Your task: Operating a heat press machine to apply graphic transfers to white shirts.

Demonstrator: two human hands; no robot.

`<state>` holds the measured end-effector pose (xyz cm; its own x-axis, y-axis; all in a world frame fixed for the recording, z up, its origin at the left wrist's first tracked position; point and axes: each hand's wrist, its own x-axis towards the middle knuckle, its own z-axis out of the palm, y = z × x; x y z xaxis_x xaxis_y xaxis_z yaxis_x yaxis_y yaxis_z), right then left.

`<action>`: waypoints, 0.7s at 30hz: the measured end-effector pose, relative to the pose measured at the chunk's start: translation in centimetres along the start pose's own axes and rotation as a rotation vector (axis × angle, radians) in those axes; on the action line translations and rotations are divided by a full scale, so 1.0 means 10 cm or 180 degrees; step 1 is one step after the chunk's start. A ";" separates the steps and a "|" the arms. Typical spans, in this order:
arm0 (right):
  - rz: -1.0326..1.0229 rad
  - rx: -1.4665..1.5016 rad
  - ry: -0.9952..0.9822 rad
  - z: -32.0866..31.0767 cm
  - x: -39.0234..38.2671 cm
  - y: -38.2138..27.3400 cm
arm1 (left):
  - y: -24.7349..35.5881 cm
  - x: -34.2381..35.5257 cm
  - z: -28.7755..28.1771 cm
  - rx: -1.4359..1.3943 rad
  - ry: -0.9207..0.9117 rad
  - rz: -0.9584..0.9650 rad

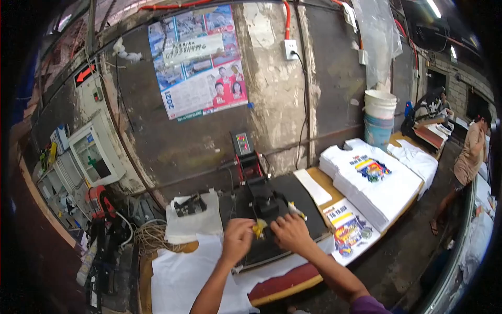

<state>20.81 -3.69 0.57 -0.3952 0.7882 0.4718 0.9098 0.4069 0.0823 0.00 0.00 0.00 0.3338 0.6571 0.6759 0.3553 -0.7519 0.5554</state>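
My left hand (238, 242) is closed, its fingertips pinching a small crumpled yellow piece (259, 228) that looks like film or tape. Close beside it my right hand (291, 231) has its fingers curled in; what they hold, if anything, is hidden. Both hands are over the black plate (261, 246) of a heat press. Behind them rise the press's dark arm (264, 201) and its control box (242, 143) with lit digits. Another yellow and white scrap (297, 210) lies just beyond my right hand. White cloth (193, 275) spreads below my left forearm.
On the right stands a thick stack of printed white shirts (368, 178), with a printed sheet (349, 230) in front. Buckets (379, 118) are behind it. Coiled rope (162, 235) and a red-and-black machine (102, 204) are at left. A person (470, 152) stands at far right.
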 end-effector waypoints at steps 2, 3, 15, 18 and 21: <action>-0.0036 0.0133 0.0179 0.25 0.00 0.01 | 0.26 0.29 0.22 0.0314 -0.0509 0.0518; -0.0041 0.0225 0.0270 0.30 -0.12 0.01 | 0.47 0.33 0.34 0.0518 -0.0746 0.0652; -0.0612 0.0664 0.0515 0.68 -0.10 0.33 | 0.42 0.81 0.66 0.0111 -0.2613 -0.0824; -0.0715 0.0720 0.0587 0.71 -0.06 0.35 | 0.45 0.84 0.64 -0.0063 -0.2442 -0.0936; -0.0711 0.0830 0.0140 0.34 0.10 0.43 | 0.45 0.96 0.62 -0.0478 -0.2192 -0.1135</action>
<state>23.84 0.42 -1.54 -0.5699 0.6479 0.5054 0.7360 0.6760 -0.0368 10.18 3.21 6.00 0.7049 0.7091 0.0199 0.4373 -0.4565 0.7749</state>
